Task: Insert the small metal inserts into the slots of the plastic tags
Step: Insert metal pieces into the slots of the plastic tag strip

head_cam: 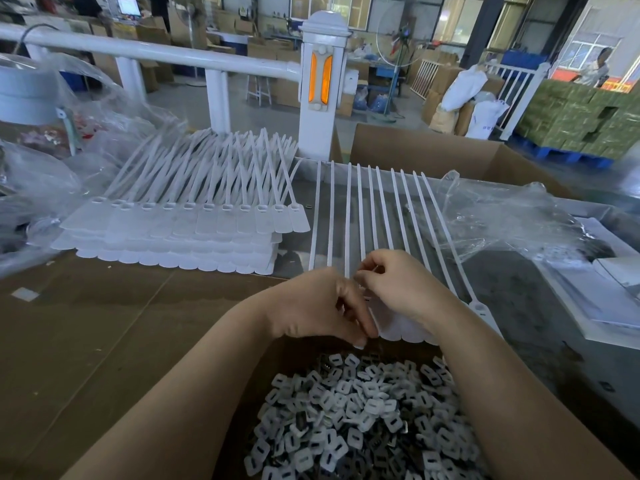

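Standing by the tabletop (104,341), I saw both hands meet over the near row of tags (398,327), straps fanning far. The left hand (311,306) curled its fingers at the tags' edge; the right hand (391,282) pinched something tiny, likely an insert. Stacked tags (180,230) lay far left, whether filled I couldn't tell. A box of inserts (363,410) remained heaped, so plenty seemed left.
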{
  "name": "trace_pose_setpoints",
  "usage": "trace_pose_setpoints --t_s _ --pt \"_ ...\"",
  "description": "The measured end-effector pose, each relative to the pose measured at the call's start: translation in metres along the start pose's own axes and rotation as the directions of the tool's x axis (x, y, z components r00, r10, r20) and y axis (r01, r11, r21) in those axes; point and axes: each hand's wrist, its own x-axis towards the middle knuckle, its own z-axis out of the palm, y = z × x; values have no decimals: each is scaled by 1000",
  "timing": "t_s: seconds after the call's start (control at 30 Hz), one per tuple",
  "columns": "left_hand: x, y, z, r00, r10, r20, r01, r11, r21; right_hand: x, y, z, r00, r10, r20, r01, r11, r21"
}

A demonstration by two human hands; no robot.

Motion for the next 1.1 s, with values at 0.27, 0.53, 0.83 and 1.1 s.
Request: trace_pose_setpoints --t_s 0.27,0.53,0.83,1.1 --pt "1 -1 0 998 -25 64 18 994 109 0 2 1 1000 19 13 -19 1000 15" --pt "1 -8 -8 975 -17 -221 -19 987 -160 -2 -3 -6 999 15 32 -19 995 100" --pt "9 -17 -4 819 50 -571 -206 955 -212 -4 -4 -13 992 28 125 -76 913 402" --pt "9 -17 -2 774 114 -622 -266 951 -157 -4 -2 -16 985 29 167 -123 801 586"
